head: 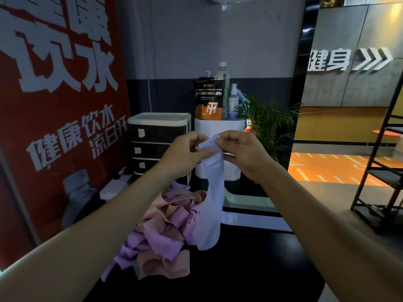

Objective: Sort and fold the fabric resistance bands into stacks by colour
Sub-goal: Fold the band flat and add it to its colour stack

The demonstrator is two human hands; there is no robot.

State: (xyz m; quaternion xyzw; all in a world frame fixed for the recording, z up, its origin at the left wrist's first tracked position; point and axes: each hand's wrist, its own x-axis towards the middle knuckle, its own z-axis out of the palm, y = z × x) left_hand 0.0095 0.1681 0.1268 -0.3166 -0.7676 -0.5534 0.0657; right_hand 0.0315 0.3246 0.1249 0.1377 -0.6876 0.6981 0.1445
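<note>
Your left hand (pixel 187 149) and right hand (pixel 242 151) were raised together over the dark counter (pixel 250 269), each with fingers curled and pinching the top edge of one pale lavender band (pixel 212 192). The band hung straight down from that grip, its lower end reaching the pile of bands (pixel 165 232), a loose heap of pink, peach and purple loops lying on the near left part of the counter. Far behind the pile stood a black drawer unit (pixel 157 140) with a cream top, and just to its right a white bin (pixel 218 149) carrying a black and orange pouch (pixel 209 99) and bottles. A potted palm (pixel 268 123) stood right of the bin. A red poster (pixel 58 105) with white lettering filled the left wall; a black metal rack (pixel 379 166) stood at far right.
</note>
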